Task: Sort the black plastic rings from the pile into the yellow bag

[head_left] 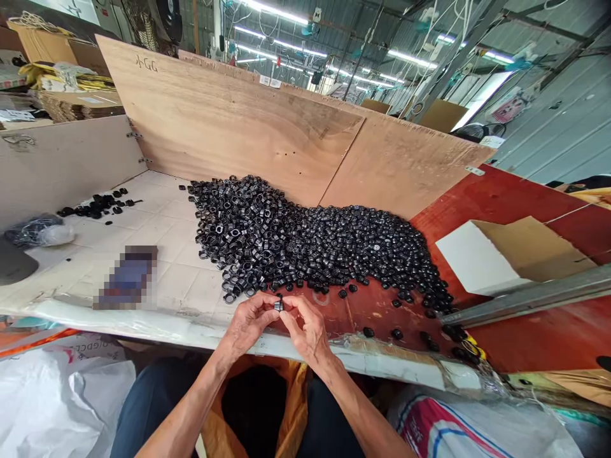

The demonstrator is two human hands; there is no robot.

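Thumb and forefinger of the left hand (pixel 244 323) pinched on a small black part (pixel 279 305); the right hand's (pixel 309 326) fingertips clamped on the same piece from the other side. Part held up over the front edge of the table, between the two hands, just in front of the heaps.

Surface: two-toned. Pale sheeting (pixel 176 273) to the left, scuffed red board (pixel 341 318) to the right. Front edge wrapped in whitish plastic (pixel 167 327), wrinkled and taped.

Beyond the hands, a heap of black rings (pixel 238 222), running without a gap into a heap of black caps (pixel 372 248) on the right; a few strays on the red near the edge. Far left, a small scatter of black pieces (pixel 100 205); nearer, a dark rectangular object (pixel 126 277), blurred out. Right side: open white carton (pixel 477 257), tilted, behind a metal bar (pixel 529 296).

Below the edge, an orange bag (pixel 298 407) between the knees, its inside dark; white sacks to either side.

Round the table: tall plywood board (pixel 229 121) at the back, lower pale board (pixel 62 152) at left. Behind, flattened cardboard (pixel 81 105) in stacks; strip lights (pixel 277 11) overhead, corrugated metal wall (pixel 568 108) at right.
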